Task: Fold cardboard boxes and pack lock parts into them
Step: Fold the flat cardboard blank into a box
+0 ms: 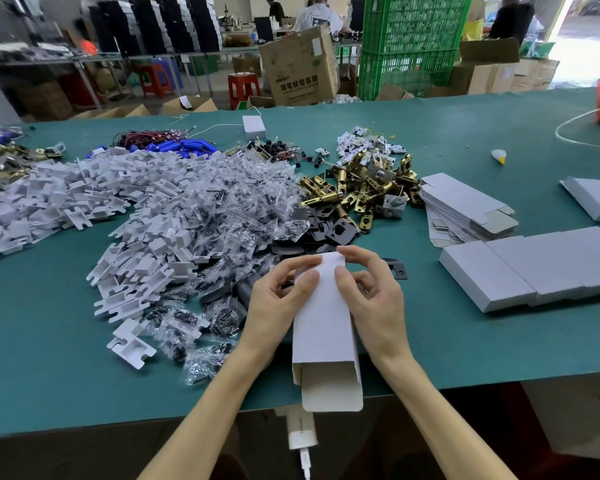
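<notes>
I sit in a packing workshop: white plastic trays (pixel 84 192), brass latch bolts (pixel 357 188) and flat grey cardboard boxes (pixel 465 199) heap my long green-covered table (pixel 430 133), green plastic crates (pixel 409 39) stacked behind.

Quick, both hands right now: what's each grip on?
Left hand: closed, pinching the far end of the white cardboard box.
Right hand: closed, pinching the same box's far end.

My bench (pixel 447 348) is brightly, evenly lit, and the shadows on it are soft and short. Daylight burns out white through the doorway (pixel 586 39) at one o'clock. The black stacks (pixel 174 26) at eleven o'clock are blurred, and straight lines bow toward the frame's edges.
</notes>
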`<act>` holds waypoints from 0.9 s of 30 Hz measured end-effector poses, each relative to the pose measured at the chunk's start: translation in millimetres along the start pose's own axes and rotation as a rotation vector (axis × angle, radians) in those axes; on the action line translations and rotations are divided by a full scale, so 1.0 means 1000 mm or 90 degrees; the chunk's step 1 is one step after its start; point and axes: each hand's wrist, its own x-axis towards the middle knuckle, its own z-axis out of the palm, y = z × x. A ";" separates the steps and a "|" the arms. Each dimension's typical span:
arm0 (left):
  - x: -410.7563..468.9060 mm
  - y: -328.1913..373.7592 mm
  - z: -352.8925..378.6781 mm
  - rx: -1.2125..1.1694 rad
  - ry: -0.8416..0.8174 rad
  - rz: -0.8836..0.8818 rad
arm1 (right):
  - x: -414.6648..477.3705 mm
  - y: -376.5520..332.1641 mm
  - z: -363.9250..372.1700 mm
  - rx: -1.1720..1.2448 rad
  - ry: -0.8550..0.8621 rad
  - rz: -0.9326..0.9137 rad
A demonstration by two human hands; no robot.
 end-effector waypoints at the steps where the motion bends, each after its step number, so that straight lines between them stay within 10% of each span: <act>1: 0.000 0.000 0.000 0.000 0.001 0.000 | 0.000 0.000 0.000 0.006 0.002 -0.001; 27: 0.001 -0.003 -0.002 -0.041 0.021 0.024 | 0.001 0.003 -0.002 0.023 0.062 0.000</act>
